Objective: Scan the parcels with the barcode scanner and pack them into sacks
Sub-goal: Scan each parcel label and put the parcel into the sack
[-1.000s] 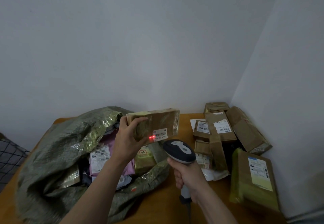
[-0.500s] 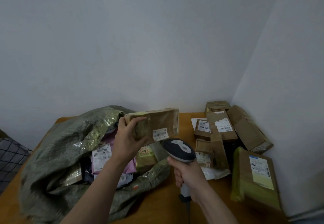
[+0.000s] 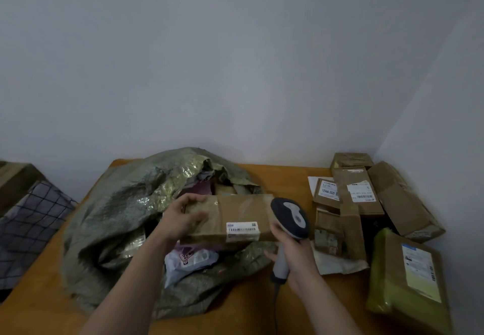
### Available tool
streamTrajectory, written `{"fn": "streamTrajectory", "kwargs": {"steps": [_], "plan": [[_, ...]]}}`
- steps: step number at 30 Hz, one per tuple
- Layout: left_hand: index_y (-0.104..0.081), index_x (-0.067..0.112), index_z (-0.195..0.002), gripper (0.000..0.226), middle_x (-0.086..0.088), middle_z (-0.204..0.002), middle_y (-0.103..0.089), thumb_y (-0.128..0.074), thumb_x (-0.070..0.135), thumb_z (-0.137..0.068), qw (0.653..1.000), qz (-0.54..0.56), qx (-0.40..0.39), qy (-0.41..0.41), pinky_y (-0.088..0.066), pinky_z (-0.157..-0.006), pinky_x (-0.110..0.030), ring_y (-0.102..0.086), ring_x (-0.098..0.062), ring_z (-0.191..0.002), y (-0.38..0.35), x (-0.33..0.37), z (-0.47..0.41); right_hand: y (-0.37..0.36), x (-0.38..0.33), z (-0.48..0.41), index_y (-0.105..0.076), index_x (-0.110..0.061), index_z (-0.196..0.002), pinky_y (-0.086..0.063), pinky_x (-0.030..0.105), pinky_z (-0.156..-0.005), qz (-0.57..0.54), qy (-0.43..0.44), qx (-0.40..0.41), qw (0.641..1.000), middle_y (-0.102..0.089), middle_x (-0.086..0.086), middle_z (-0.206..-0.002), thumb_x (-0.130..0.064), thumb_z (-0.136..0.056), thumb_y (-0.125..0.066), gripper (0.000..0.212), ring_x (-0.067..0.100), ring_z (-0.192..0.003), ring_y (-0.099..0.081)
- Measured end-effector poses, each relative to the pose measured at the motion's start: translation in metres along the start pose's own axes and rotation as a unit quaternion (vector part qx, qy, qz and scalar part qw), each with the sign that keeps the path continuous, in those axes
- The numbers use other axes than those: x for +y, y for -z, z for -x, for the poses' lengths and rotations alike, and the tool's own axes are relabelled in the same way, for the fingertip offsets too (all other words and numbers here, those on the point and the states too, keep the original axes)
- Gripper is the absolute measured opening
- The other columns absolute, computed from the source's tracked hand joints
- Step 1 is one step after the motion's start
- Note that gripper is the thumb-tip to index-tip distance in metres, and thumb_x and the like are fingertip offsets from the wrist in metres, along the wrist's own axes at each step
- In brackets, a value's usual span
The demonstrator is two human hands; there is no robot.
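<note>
— While the left grip (image 3: pixel 180 219) holds one end of the parcel (image 3: pixel 235 216), fingers curled over its far edge and thumb pressed on top, where does the sack (image 3: pixel 125 216) lie from it?
— Straight beneath and a little beyond. Its open mouth gapes under the parcel, with other packets inside.
— And the parcel's long axis?
— It runs sideways from the left grip toward the right grip (image 3: pixel 296 253). The parcel is held off the desk (image 3: pixel 275 177), and its label (image 3: pixel 242 228) faces up near the free end.
— What is the right grip doing?
— It is wrapped round the handle of the barcode scanner (image 3: pixel 290 216). The scanner's head stands just beside that free end; whether they touch, I cannot tell.
— Which grip makes the drop?
— The left, I judge. It alone carries the parcel and sits nearer the mouth, so lowering it away from the scanner should do.
— Room to move?
— The sack's rim rises beyond the left grip. Outside the right grip, the waiting parcels (image 3: pixel 358 190) crowd the desk against the wall. The open room is on the left grip's side.
</note>
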State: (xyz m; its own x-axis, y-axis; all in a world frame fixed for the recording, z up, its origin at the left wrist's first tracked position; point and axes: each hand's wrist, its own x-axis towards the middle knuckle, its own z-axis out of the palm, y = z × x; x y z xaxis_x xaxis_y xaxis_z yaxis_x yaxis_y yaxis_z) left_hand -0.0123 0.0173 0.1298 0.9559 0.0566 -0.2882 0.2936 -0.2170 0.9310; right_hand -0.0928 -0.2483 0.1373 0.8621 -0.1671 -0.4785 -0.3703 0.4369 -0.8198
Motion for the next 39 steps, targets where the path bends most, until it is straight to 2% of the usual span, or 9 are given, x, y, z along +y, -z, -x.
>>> {"fn": "streamTrajectory", "kwargs": {"steps": [5, 11, 16, 20, 23, 28, 32, 36, 39], "plan": [[-0.062, 0.035, -0.123, 0.047, -0.004, -0.128, -0.061, -0.083, 0.015, -0.085, 0.997, -0.070, -0.028, -0.020, -0.056, -0.076, -0.029, -0.066, -0.020, -0.100, 0.015, -0.014, -0.006, -0.018, 0.015, -0.009, -0.065, -0.014, -0.124, -0.063, 0.041, -0.075, -0.013, -0.010, 0.021, 1.000, -0.066, 0.004, -0.121, -0.009, -0.087, -0.078, 0.039, 0.024, -0.109, -0.064], [-0.037, 0.016, -0.156, 0.088, -0.014, -0.158, -0.038, -0.080, 0.043, -0.084, 0.931, -0.339, 0.118, -0.066, -0.047, -0.105, -0.048, -0.049, -0.040, -0.135, 0.038, -0.019, -0.037, -0.037, 0.029, -0.017, -0.065, -0.018, -0.117, -0.061, 0.031, -0.070, 0.014, 0.026, 0.043, 0.999, -0.069, 0.000, -0.109, -0.008, -0.090, -0.075, 0.030, 0.022, -0.100, -0.069], [-0.028, 0.023, -0.161, 0.094, -0.011, -0.159, -0.039, -0.078, 0.033, -0.082, 0.906, -0.315, 0.217, -0.182, -0.047, -0.105, -0.055, -0.043, -0.037, -0.140, 0.061, -0.008, -0.043, -0.064, 0.044, -0.029, -0.066, -0.015, -0.119, -0.061, 0.031, -0.076, 0.029, 0.043, 0.015, 0.999, -0.072, 0.001, -0.109, -0.006, -0.090, -0.075, 0.031, 0.016, -0.094, -0.072], [-0.007, 0.030, -0.166, 0.108, -0.016, -0.139, -0.060, -0.078, 0.019, -0.085, 0.934, -0.227, 0.232, -0.149, -0.057, -0.083, -0.048, -0.062, -0.028, -0.106, 0.075, 0.008, -0.045, -0.098, 0.058, -0.040, -0.069, -0.032, -0.115, -0.055, 0.047, -0.100, 0.078, 0.038, 0.007, 0.996, -0.073, -0.006, -0.114, -0.030, -0.082, -0.085, 0.037, 0.019, -0.104, -0.072], [-0.025, 0.023, -0.163, 0.089, -0.010, -0.148, -0.057, -0.074, 0.019, -0.088, 0.938, -0.233, 0.227, -0.120, -0.055, -0.095, -0.043, -0.059, -0.029, -0.128, 0.086, 0.013, -0.047, -0.123, 0.072, -0.054, -0.072, -0.041, -0.113, -0.054, 0.050, -0.102, 0.113, 0.047, 0.004, 0.992, -0.074, -0.010, -0.117, -0.049, -0.068, -0.088, 0.048, 0.018, -0.112, -0.069], [-0.044, 0.027, -0.156, 0.075, 0.000, -0.141, -0.064, -0.067, 0.011, -0.086, 0.944, -0.212, 0.202, -0.153, -0.060, -0.091, -0.041, -0.068, -0.014, -0.103, 0.089, 0.014, -0.041, -0.162, 0.079, -0.066, -0.075, -0.031, -0.095, -0.059, 0.041, -0.092, 0.085, 0.030, -0.025, 0.996, -0.079, -0.015, -0.089, -0.014, -0.088, -0.079, 0.019, 0.018, -0.100, -0.073], [-0.050, 0.023, -0.152, 0.075, 0.004, -0.139, -0.065, -0.063, 0.003, -0.081, 0.955, -0.181, 0.167, -0.167, -0.062, -0.090, -0.036, -0.061, 0.013, -0.093, 0.086, 0.006, -0.039, -0.186, 0.084, -0.070, -0.075, -0.015, -0.102, -0.059, 0.045, -0.093, 0.048, -0.003, -0.048, 0.998, -0.080, 0.005, -0.101, -0.001, -0.090, -0.074, 0.018, 0.028, -0.104, -0.073], [-0.053, 0.019, -0.149, 0.072, 0.004, -0.143, -0.062, -0.062, -0.002, -0.081, 0.959, -0.174, 0.150, -0.165, -0.061, -0.094, -0.036, -0.065, -0.004, -0.118, 0.082, 0.002, -0.033, -0.195, 0.089, -0.075, -0.076, -0.021, -0.111, -0.054, 0.055, -0.101, 0.061, -0.018, -0.044, 0.997, -0.077, 0.006, -0.114, -0.020, -0.082, -0.083, 0.030, 0.027, -0.109, -0.071], [-0.048, 0.023, -0.151, 0.069, 0.007, -0.145, -0.059, -0.065, 0.007, -0.086, 0.959, -0.206, 0.118, -0.155, -0.062, -0.089, -0.038, -0.067, -0.008, -0.116, 0.080, -0.003, -0.030, -0.188, 0.089, -0.077, -0.073, -0.025, -0.117, -0.053, 0.054, -0.102, 0.061, -0.029, -0.038, 0.997, -0.075, 0.002, -0.118, -0.025, -0.081, -0.085, 0.038, 0.024, -0.111, -0.069]]}}
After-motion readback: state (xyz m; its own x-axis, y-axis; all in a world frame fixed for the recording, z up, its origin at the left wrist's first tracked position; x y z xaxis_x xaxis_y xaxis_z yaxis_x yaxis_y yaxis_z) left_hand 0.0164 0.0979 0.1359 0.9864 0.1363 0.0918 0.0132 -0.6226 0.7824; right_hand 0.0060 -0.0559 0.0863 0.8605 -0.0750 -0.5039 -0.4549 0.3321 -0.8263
